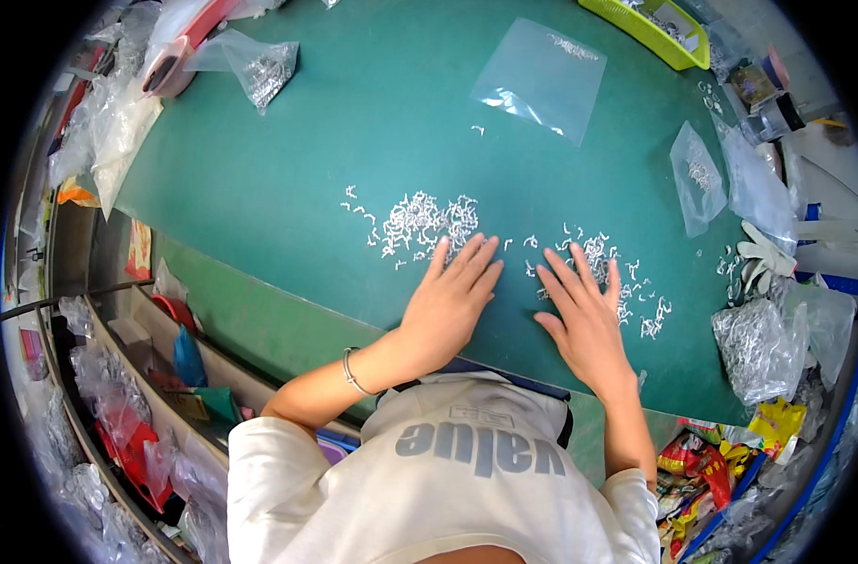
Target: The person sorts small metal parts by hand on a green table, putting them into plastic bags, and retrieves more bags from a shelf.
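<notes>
Fingers of both hands lie flat and slightly spread on the green table [288, 169], holding nothing. The left hand [445, 305] rests palm down with its fingertips touching the lower edge of a heap of small white metal clips [418, 224] that lies at its 12 o'clock. The right hand [584, 320] is just beside it at 3 o'clock, its fingertips among a second, looser scatter of clips [603, 268] that trails off toward 4 o'clock.

Judging by how things lie, the sorting looks to be at an early or middle stage: both heaps are loose on the table and neither hand has gathered any. At 12 o'clock from the right hand, well apart, a clear flat bag [542, 80] lies with only a few clips inside its far edge, so it seems mostly unfilled. At 2 o'clock a smaller clear bag [697, 179] holds a small cluster, and at 4 o'clock, near the table's edge, a crumpled bag [758, 348] looks full of them. Another filled bag [260, 70] lies at 11 o'clock from the left hand. A yellow-green tray [640, 33] sits at the far rim, at 1 o'clock.
</notes>
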`<state>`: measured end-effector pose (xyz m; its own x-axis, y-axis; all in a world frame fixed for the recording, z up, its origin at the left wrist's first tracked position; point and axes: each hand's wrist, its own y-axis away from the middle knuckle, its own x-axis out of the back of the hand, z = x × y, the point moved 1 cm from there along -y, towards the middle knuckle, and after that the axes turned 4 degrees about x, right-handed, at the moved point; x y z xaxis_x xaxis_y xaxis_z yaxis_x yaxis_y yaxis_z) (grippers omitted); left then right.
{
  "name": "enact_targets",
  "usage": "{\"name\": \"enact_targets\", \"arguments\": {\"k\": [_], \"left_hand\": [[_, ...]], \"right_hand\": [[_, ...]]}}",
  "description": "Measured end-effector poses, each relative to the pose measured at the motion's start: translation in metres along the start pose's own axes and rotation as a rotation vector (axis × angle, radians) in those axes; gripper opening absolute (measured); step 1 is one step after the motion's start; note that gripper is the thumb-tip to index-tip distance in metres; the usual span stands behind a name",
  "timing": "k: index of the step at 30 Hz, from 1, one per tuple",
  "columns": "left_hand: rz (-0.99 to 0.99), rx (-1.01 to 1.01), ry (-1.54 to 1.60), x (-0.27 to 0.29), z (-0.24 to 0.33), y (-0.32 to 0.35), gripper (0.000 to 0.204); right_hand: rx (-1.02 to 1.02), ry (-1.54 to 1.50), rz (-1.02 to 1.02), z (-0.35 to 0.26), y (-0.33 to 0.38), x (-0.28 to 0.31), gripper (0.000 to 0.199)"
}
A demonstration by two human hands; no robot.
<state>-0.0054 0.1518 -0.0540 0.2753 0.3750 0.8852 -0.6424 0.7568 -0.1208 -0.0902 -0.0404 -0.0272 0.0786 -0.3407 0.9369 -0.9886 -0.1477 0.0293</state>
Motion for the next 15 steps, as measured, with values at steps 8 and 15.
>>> {"name": "enact_targets", "arguments": {"k": [8, 15], "left_hand": [[0.004, -0.097, 0.091, -0.020, 0.020, 0.007, 0.043], [0.065, -0.159, 0.045, -0.036, 0.034, -0.008, 0.044]], "right_hand": [[-0.039, -0.068, 0.105, -0.011, 0.022, -0.012, 0.053], [-0.161, 0.043, 0.255, 0.005, 0.045, -0.024, 0.050]]}}
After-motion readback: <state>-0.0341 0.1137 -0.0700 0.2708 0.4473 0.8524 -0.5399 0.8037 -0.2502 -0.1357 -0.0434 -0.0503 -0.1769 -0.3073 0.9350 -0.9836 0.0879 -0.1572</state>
